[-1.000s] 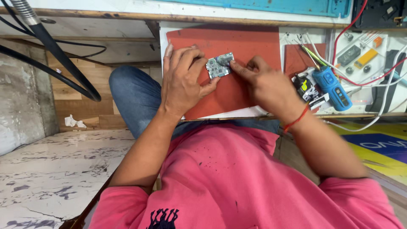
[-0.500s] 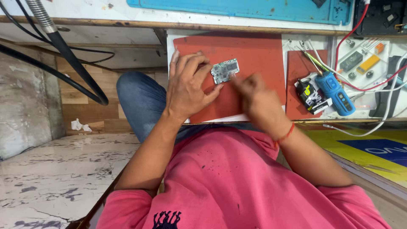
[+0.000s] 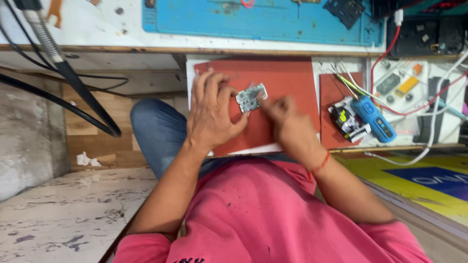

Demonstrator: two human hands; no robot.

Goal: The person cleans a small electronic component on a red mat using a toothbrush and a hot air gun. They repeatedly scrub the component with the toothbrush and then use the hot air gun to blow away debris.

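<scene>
Both of your hands are over the red mat [image 3: 287,78] that lies on the pull-out shelf under the bench edge, and between them sits a small circuit board [image 3: 251,97], greenish-grey with tiny parts on it, lying near the middle of the mat and tilted a little. Your left hand [image 3: 212,114] rests palm down on the mat's left half, fingers spread and curved toward the board; its fingertips reach the board's left edge and the thumb points at the board from below, so the hand looks to be steadying it rather than closed round it, though whether the thumb truly touches is hard to tell. Your right hand [image 3: 290,124] is blurred by motion just to the right of the board; its fingers seem drawn together near the board's right end, but you cannot tell from this view whether they pinch the board, hold a small tool or hold nothing. A red thread [image 3: 321,163] circles your right wrist. To the right of the big mat lies a smaller red mat [image 3: 334,92], and on its far side a blue handheld tool [image 3: 373,119] lies slanted beside a black device with a yellow patch [image 3: 347,121], with red and white wires running over a white tray of small parts [image 3: 399,85]. Above, on the bench top, is a blue work mat [image 3: 258,22]. At your left, black hoses [image 3: 73,83] hang down past the wooden shelf. Your blue-jeaned knee [image 3: 156,131] shows under the shelf.
</scene>
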